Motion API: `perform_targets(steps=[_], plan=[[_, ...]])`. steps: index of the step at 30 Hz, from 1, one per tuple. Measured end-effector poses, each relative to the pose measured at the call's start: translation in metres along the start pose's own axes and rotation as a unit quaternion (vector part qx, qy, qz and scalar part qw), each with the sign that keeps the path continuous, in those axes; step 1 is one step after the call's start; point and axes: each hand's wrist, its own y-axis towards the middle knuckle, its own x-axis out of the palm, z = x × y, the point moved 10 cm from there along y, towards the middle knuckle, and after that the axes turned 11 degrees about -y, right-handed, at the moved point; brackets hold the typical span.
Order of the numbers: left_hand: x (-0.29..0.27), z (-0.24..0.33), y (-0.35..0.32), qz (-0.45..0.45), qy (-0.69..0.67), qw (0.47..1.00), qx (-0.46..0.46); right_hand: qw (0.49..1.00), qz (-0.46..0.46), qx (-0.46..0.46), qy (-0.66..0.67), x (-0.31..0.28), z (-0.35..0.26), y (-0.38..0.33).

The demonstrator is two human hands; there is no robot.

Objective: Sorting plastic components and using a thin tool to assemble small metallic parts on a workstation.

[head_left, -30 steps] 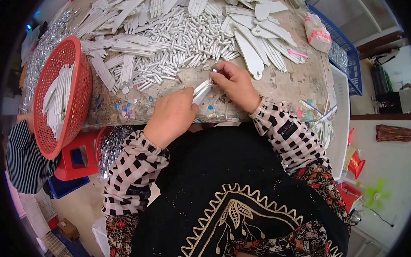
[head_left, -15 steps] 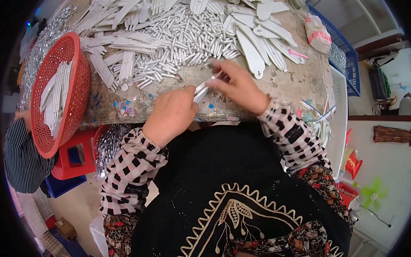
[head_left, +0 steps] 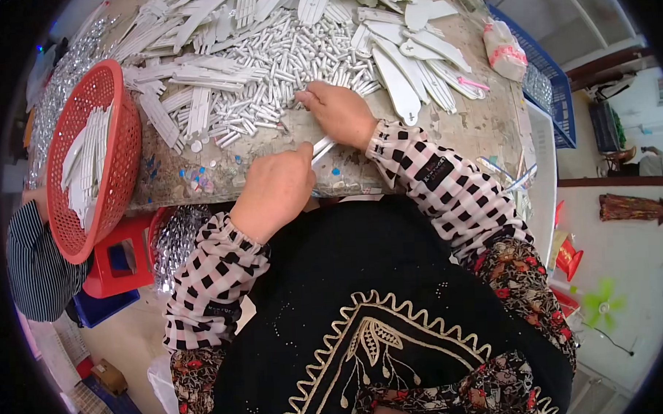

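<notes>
The worn bench (head_left: 475, 132) spreads out before you, with the red perforated basket (head_left: 130, 134) at its left edge, tilted toward you and holding a bundle of white strips (head_left: 89, 161). At the far right of the heap lie broad white blade-shaped pieces (head_left: 396, 84), overlapping, and at the left ribbed white slats (head_left: 164, 118) are stacked crosswise. Your left hand (head_left: 272, 191) is clamped on a narrow white piece (head_left: 322, 147), just above the bench's near edge, its free end pointing up and right, partly behind your right hand (head_left: 339, 115). That right hand reaches to the near edge of the heap of small white cylinders (head_left: 297, 55); whether its fingers are pinched on one, I cannot tell. Your left hold looks sound: grip the piece well back so its end stays exposed, and let the right hand do the travelling. The cylinders look prone to rolling, so a light fingertip pinch at the loose fringe should serve better than digging deep. Mind the tiny coloured flecks (head_left: 199, 179) beside your left hand, which could cling to fingers.
</notes>
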Motion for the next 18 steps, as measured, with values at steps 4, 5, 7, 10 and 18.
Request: perform_targets(steps=[4,5,7,10,18], plan=[[-0.004,0.002,0.002,0.000,-0.007,1.000,-0.004,0.988,0.083,-0.033,0.122,-0.028,0.010,-0.009],[-0.004,-0.005,-0.002,0.001,-0.009,1.000,-0.011,0.975,0.081,0.005,0.206,-0.044,0.012,-0.021],[-0.017,-0.021,-0.002,0.052,-0.223,0.972,-0.044,0.953,0.088,0.045,0.285,-0.064,0.016,-0.053],[-0.003,-0.036,0.010,0.120,-0.649,0.745,-0.097,0.917,-0.075,0.146,0.362,-0.028,0.017,-0.102],[0.050,0.051,0.049,-0.009,-0.831,0.549,-0.093,0.844,-0.096,0.212,0.484,-0.013,0.022,-0.186]])
